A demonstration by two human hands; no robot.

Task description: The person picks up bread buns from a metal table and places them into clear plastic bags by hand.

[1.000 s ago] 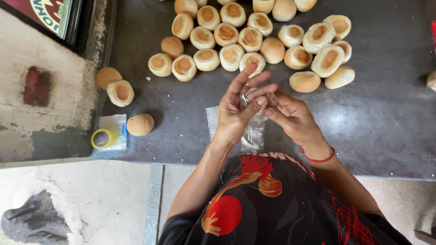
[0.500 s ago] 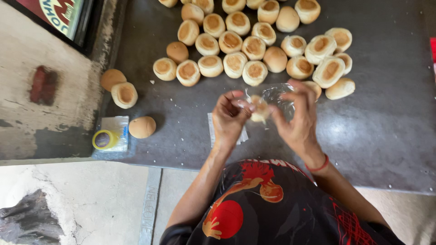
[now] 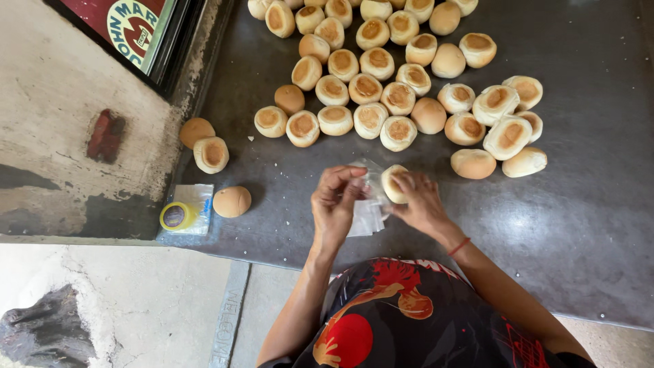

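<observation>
Item in hand: one small round bun [image 3: 393, 182], pale at the sides with a browned flat top, being held at its rim by the fingertips of the right hand [image 3: 421, 203], just above the near middle of the dark metal table [image 3: 586, 204]. The left hand [image 3: 335, 203] is pinching the thin edge of a clear plastic bag [image 3: 369, 178] between thumb and fingers, closed narrowly on the film, right beside the bun; more clear bags [image 3: 368, 218] are lying flat beneath both hands. Handling, as judged: the bun is looking light, soft and crumbly, likely to dent under a hard squeeze, so a gentle hold around the sides is suiting it best; the bag is limp, slippery and clinging, best taken at its open edge. Further stock: many like buns [image 3: 371, 85] are lying clustered on the far side, three strays [image 3: 212, 154] to the left, a yellow tape roll [image 3: 176, 216] at the near left.
</observation>
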